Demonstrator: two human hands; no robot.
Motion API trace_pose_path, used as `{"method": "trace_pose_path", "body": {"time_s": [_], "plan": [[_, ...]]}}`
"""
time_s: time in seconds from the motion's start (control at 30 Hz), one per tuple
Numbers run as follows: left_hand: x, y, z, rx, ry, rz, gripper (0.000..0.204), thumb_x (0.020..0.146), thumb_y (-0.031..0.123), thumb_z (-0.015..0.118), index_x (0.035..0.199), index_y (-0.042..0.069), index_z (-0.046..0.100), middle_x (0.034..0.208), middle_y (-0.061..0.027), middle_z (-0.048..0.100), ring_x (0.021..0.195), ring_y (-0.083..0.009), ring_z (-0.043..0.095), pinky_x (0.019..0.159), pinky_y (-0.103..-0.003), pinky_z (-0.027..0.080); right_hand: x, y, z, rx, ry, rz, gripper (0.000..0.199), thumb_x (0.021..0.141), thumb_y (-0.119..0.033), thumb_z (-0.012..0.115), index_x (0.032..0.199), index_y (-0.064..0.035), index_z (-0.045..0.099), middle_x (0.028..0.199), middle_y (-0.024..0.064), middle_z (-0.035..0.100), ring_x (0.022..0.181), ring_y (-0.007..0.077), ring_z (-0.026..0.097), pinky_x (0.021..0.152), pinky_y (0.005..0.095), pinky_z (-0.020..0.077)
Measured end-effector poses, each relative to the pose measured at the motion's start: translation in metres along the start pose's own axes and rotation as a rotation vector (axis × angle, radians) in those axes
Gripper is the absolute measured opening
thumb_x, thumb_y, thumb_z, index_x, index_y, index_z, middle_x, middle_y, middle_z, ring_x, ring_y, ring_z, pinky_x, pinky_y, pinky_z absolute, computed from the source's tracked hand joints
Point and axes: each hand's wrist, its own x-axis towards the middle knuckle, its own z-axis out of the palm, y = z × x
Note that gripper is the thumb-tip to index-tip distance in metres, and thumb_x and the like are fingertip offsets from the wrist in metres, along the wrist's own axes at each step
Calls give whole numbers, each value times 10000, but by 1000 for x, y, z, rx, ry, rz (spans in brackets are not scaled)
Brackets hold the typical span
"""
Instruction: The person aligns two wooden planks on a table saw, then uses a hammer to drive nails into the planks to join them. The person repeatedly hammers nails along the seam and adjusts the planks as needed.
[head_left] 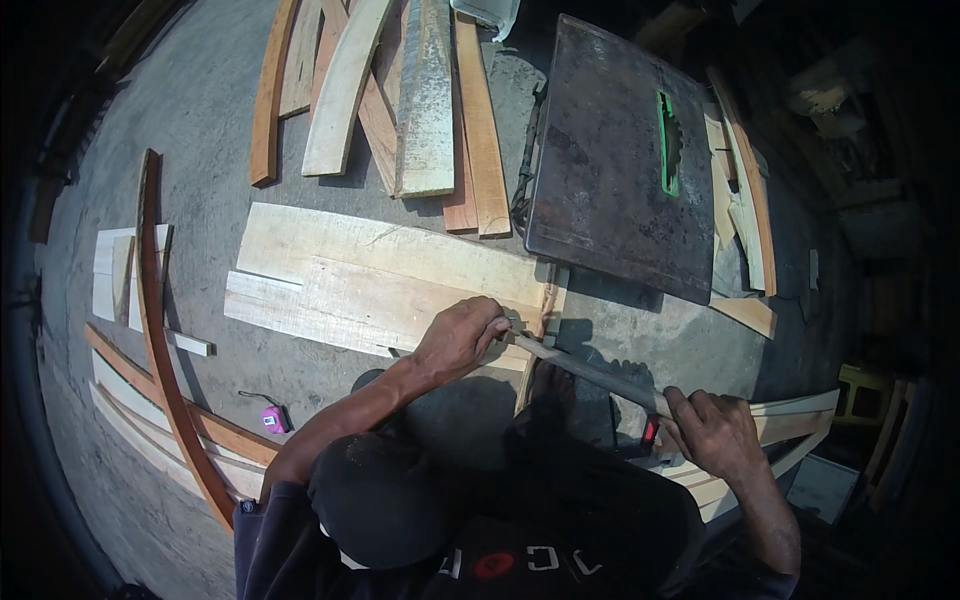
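Observation:
My right hand [712, 432] is closed round one end of a long, greyish wooden stick [595, 375], at the lower right. The stick slants up to the left, and its far end reaches the fingertips of my left hand [462, 338]. Those fingers are pinched together; whether they grip the stick's tip or something small beside it I cannot tell. Below my left hand lie pale, wide boards [370, 270], side by side on the ground. A narrow crosspiece [546, 300] runs across their right end, close to the stick's tip.
A dark metal saw table [610, 150] with a green-edged blade slot stands beyond the boards. Several loose planks [425, 110] lie at the far side. A curved reddish-brown strip [160, 340] and a pink tape measure [274, 419] are on the left. More pale strips [790, 415] lie at right.

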Motion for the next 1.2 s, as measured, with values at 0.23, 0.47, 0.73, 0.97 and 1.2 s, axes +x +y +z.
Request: {"method": "trace_pose_path", "body": {"time_s": [0.23,0.47,0.73,0.97,1.2], "plan": [[-19,10,-11,65,47,-81,213,1027,193,683,977,7,591,693,-184,675,647,-424,694,585,-502,526,36,-28,-22,-26,-114,-53,426,938,-303,766,1272,-53,678,745,85,611,589,230,687,498,389,538],[-16,-97,-66,387,381,-469,326,1092,355,571,944,66,604,664,-213,661,642,-441,685,559,-535,510,92,-55,-53,-198,-341,4,383,906,-163,724,1274,-62,692,703,112,669,550,252,701,502,414,528],[-60,-219,-138,677,624,-742,372,1111,395,489,999,73,636,808,-232,732,757,-461,721,666,-562,546,241,-94,-55,-261,-581,-244,117,826,-113,787,926,-69,828,866,117,787,790,241,791,638,379,621],[-62,-218,-133,660,652,-704,312,1108,351,515,985,84,621,838,-201,745,759,-420,734,666,-517,567,342,-164,-43,-390,-827,-473,280,845,-155,812,1123,-137,828,1073,81,811,949,243,789,672,390,641],[-63,-221,-134,670,666,-678,288,1101,344,534,986,90,603,813,-205,737,729,-415,730,631,-519,563,329,-145,-41,-238,-588,-589,223,799,-133,828,1015,-82,832,963,89,803,864,261,784,604,381,606]]}}
